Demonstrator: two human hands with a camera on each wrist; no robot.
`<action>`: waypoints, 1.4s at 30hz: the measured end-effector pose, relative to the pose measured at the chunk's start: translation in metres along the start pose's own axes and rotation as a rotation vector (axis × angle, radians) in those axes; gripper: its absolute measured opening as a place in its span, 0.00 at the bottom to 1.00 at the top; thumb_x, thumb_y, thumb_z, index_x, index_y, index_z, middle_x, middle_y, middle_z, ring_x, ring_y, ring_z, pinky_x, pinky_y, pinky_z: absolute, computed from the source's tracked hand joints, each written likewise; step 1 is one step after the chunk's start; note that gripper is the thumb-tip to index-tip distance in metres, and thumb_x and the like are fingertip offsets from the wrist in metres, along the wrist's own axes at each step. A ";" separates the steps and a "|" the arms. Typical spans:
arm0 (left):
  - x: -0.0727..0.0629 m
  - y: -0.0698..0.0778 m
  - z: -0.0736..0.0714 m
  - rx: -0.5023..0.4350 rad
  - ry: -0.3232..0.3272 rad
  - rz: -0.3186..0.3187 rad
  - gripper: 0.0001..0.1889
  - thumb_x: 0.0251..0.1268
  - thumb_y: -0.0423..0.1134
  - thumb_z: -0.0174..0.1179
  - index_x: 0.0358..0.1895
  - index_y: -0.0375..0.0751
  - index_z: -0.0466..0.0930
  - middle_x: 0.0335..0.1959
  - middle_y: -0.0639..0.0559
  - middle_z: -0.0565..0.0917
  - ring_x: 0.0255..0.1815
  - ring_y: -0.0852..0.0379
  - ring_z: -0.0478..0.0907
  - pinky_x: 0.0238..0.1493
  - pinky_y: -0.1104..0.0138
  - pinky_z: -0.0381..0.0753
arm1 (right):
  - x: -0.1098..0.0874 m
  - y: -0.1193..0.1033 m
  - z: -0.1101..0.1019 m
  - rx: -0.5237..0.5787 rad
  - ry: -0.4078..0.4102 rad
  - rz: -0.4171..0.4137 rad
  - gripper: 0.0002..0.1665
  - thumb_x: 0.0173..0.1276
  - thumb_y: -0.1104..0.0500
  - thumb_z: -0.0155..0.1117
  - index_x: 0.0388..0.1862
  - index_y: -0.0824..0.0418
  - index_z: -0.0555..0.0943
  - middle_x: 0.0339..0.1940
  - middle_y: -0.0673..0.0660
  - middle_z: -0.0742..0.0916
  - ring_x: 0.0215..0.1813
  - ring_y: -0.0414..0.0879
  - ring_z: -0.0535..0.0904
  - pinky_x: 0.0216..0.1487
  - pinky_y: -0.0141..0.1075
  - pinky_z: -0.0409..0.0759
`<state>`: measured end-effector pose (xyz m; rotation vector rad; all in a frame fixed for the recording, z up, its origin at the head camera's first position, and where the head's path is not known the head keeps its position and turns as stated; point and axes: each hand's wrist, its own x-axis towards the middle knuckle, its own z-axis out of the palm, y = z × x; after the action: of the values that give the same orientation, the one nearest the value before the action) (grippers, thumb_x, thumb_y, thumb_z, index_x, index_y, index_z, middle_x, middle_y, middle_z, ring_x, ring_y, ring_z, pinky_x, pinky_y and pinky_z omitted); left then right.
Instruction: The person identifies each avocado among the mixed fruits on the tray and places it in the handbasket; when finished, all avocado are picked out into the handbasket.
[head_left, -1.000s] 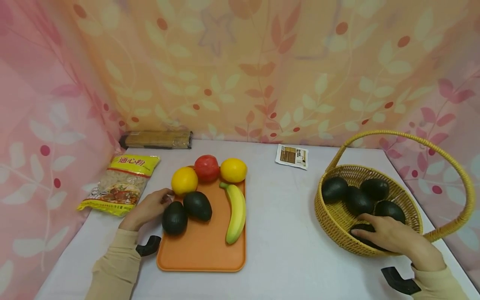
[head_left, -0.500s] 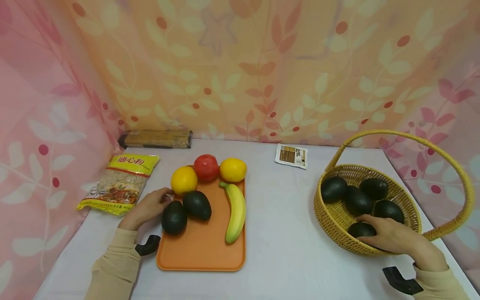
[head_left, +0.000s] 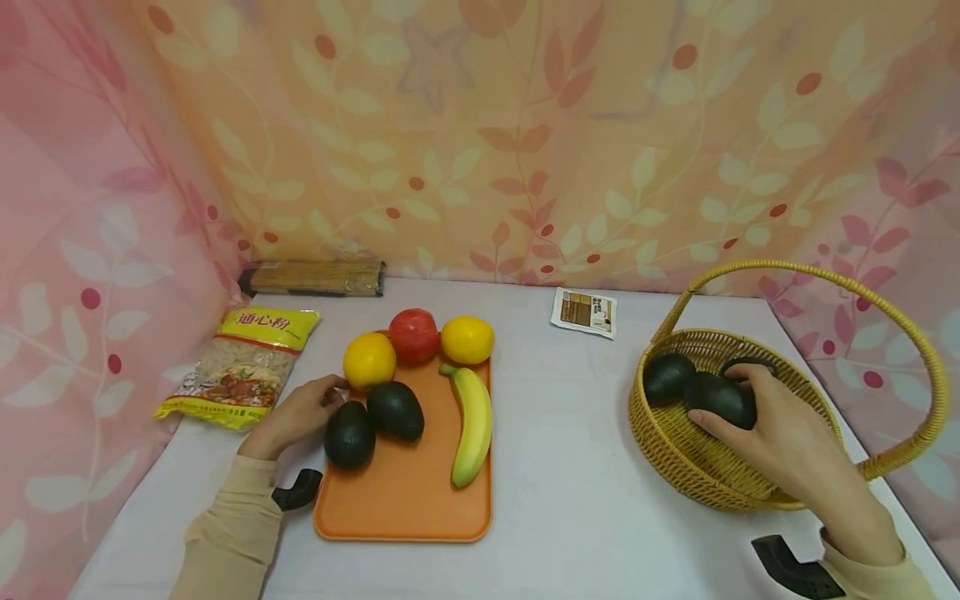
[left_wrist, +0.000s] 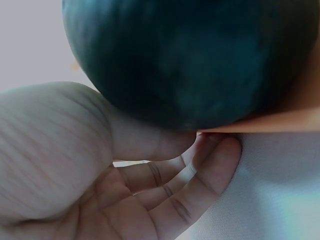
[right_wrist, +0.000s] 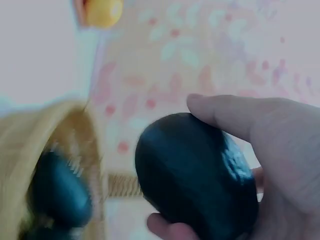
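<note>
My right hand grips a dark green avocado between thumb and fingers, above the wicker basket. In the right wrist view this avocado appears large, with the thumb along one side and fingertips under it. Another avocado lies at the basket's left side, and one more is partly covered by the hand. On the left, my left hand pinches the edge of the orange tray. Beside its thumb, an avocado fills much of the left wrist view.
On the tray lie two avocados, a banana, a red fruit and two yellow fruits, one an upright lemon shape. A pasta bag is left of it. Behind are a rolled bamboo mat and a white sachet. The basket handle arches high.
My right hand has risen from the basket's near side toward its middle, now holding an avocado. The left hand and the tray stay where they were.
</note>
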<state>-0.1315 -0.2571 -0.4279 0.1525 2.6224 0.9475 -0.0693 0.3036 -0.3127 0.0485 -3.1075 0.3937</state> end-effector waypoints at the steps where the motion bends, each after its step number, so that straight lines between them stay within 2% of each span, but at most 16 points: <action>1: 0.000 0.000 0.000 -0.001 -0.001 0.001 0.20 0.68 0.30 0.50 0.61 0.27 0.70 0.43 0.40 0.82 0.42 0.49 0.75 0.48 0.54 0.78 | -0.001 -0.009 -0.002 0.019 0.038 -0.022 0.51 0.57 0.31 0.67 0.64 0.65 0.65 0.55 0.73 0.76 0.46 0.67 0.76 0.43 0.63 0.76; 3: 0.001 0.000 -0.001 0.001 0.000 0.006 0.19 0.68 0.30 0.50 0.61 0.27 0.70 0.43 0.40 0.82 0.42 0.49 0.75 0.48 0.54 0.77 | -0.003 -0.027 -0.005 0.053 0.118 -0.086 0.48 0.55 0.35 0.71 0.63 0.63 0.67 0.54 0.70 0.77 0.46 0.65 0.76 0.42 0.63 0.76; 7: 0.001 0.000 -0.001 0.005 0.002 0.002 0.19 0.68 0.30 0.50 0.61 0.28 0.71 0.44 0.38 0.82 0.43 0.48 0.75 0.50 0.52 0.77 | -0.001 -0.063 0.001 0.097 0.302 -0.271 0.42 0.49 0.46 0.80 0.60 0.57 0.74 0.52 0.62 0.79 0.46 0.59 0.78 0.43 0.59 0.77; 9: 0.001 0.000 -0.001 0.004 0.001 -0.004 0.19 0.68 0.30 0.50 0.61 0.28 0.71 0.45 0.37 0.82 0.43 0.48 0.76 0.51 0.51 0.77 | 0.002 -0.080 0.008 0.108 0.366 -0.364 0.40 0.46 0.50 0.81 0.60 0.56 0.76 0.50 0.60 0.80 0.44 0.57 0.80 0.42 0.55 0.79; 11: 0.001 0.001 -0.002 0.004 0.000 -0.006 0.19 0.69 0.31 0.51 0.61 0.28 0.71 0.45 0.37 0.82 0.43 0.48 0.76 0.51 0.51 0.78 | 0.005 -0.095 0.014 0.112 0.391 -0.432 0.41 0.45 0.52 0.82 0.60 0.54 0.77 0.51 0.59 0.80 0.44 0.56 0.81 0.43 0.53 0.81; 14: 0.001 0.001 -0.003 0.004 -0.001 0.000 0.19 0.68 0.31 0.51 0.60 0.27 0.71 0.44 0.38 0.82 0.42 0.48 0.76 0.49 0.52 0.78 | 0.011 -0.117 0.023 0.105 0.380 -0.523 0.41 0.46 0.50 0.81 0.61 0.54 0.77 0.53 0.61 0.80 0.46 0.56 0.82 0.45 0.51 0.82; 18: 0.001 0.000 -0.004 0.006 -0.002 0.007 0.19 0.68 0.30 0.51 0.60 0.27 0.71 0.42 0.38 0.82 0.41 0.48 0.75 0.47 0.54 0.77 | 0.017 -0.144 0.034 0.080 0.312 -0.616 0.39 0.53 0.50 0.77 0.64 0.54 0.76 0.56 0.62 0.79 0.50 0.54 0.80 0.49 0.47 0.82; 23: 0.000 0.000 -0.003 0.003 -0.009 -0.018 0.20 0.68 0.31 0.51 0.61 0.28 0.70 0.45 0.38 0.82 0.43 0.48 0.75 0.50 0.52 0.77 | 0.022 -0.175 0.052 0.051 0.218 -0.672 0.35 0.61 0.55 0.72 0.67 0.56 0.73 0.59 0.63 0.78 0.52 0.54 0.78 0.52 0.44 0.81; 27: -0.001 0.000 -0.003 -0.010 -0.018 -0.029 0.21 0.69 0.32 0.51 0.62 0.28 0.69 0.46 0.37 0.81 0.44 0.47 0.75 0.51 0.50 0.77 | 0.029 -0.194 0.066 0.049 0.178 -0.702 0.34 0.61 0.57 0.71 0.66 0.57 0.72 0.59 0.61 0.79 0.51 0.54 0.79 0.52 0.43 0.81; 35: -0.003 0.000 -0.001 -0.033 -0.014 -0.021 0.20 0.70 0.32 0.51 0.62 0.27 0.69 0.45 0.38 0.81 0.43 0.48 0.75 0.48 0.53 0.78 | 0.046 -0.220 0.091 0.022 0.112 -0.731 0.30 0.60 0.53 0.73 0.61 0.52 0.75 0.57 0.60 0.81 0.48 0.53 0.80 0.45 0.42 0.85; 39: -0.002 0.000 -0.001 -0.032 -0.016 -0.017 0.20 0.69 0.31 0.51 0.61 0.27 0.70 0.42 0.41 0.81 0.41 0.50 0.74 0.46 0.56 0.77 | 0.049 -0.227 0.100 -0.015 0.114 -0.763 0.30 0.61 0.54 0.72 0.62 0.51 0.76 0.58 0.60 0.80 0.51 0.54 0.79 0.44 0.42 0.85; 42: -0.001 0.000 0.000 -0.020 0.005 0.010 0.19 0.69 0.31 0.52 0.61 0.27 0.71 0.43 0.40 0.81 0.42 0.49 0.75 0.48 0.54 0.77 | 0.049 -0.231 0.106 -0.040 0.124 -0.795 0.29 0.62 0.56 0.70 0.63 0.52 0.76 0.58 0.60 0.79 0.51 0.54 0.79 0.43 0.42 0.86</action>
<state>-0.1309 -0.2579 -0.4276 0.1590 2.6183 0.9789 -0.1116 0.0518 -0.3572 1.1445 -2.6667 0.2807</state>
